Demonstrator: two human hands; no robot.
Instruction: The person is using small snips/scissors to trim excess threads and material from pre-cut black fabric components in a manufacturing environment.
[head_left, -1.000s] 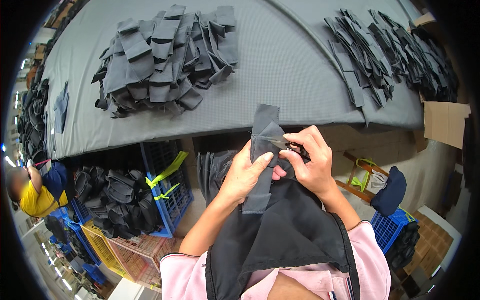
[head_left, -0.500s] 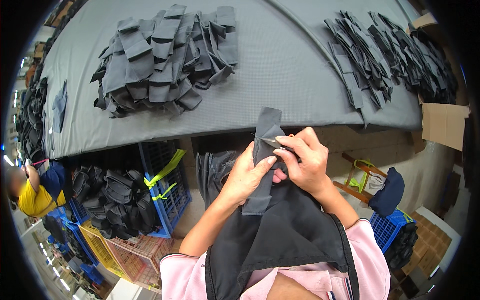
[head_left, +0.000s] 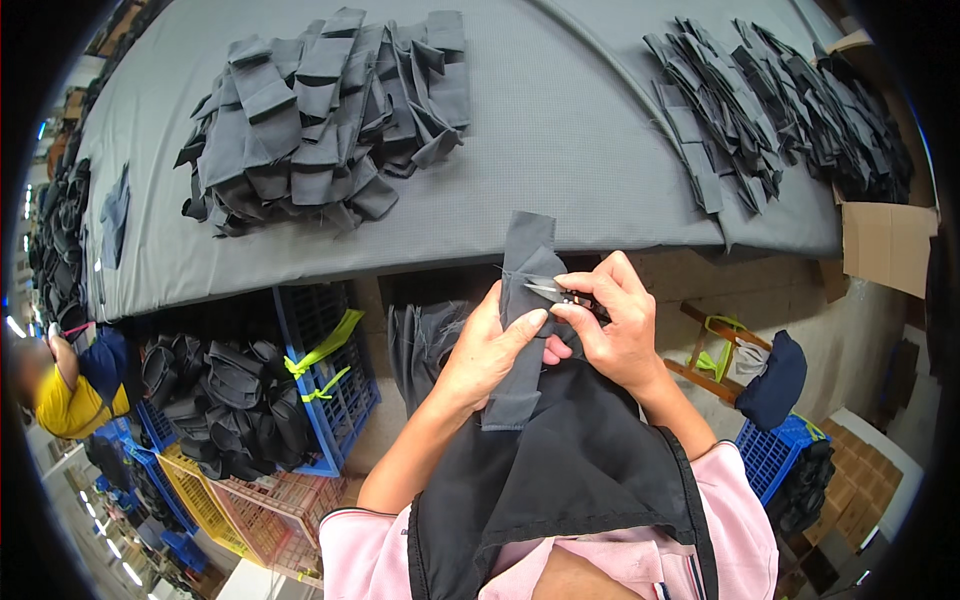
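Observation:
A dark grey fabric strip (head_left: 527, 240) stands up in front of me, with a stitched seam across it and loose threads at its left edge. My left hand (head_left: 490, 345) grips the strip, thumb on its face. In my right hand (head_left: 615, 315) is a small pair of thread snips (head_left: 545, 288), pinched between thumb and fingers. Their pointed blades are slightly apart and lie against the strip, near the seam. The lower end of the strip hangs over my black apron (head_left: 580, 470).
On the grey-covered table (head_left: 570, 130) lie a heap of grey strips (head_left: 320, 110) and, at right, more strip bundles (head_left: 715, 120). A blue crate (head_left: 350, 420) of black pieces stands left, a wooden stool (head_left: 700, 350) right. A person in yellow (head_left: 75, 390) is far left.
The blades of the snips have parted a little and now show as two points against the strip. Both hands stay in nearly the same place.

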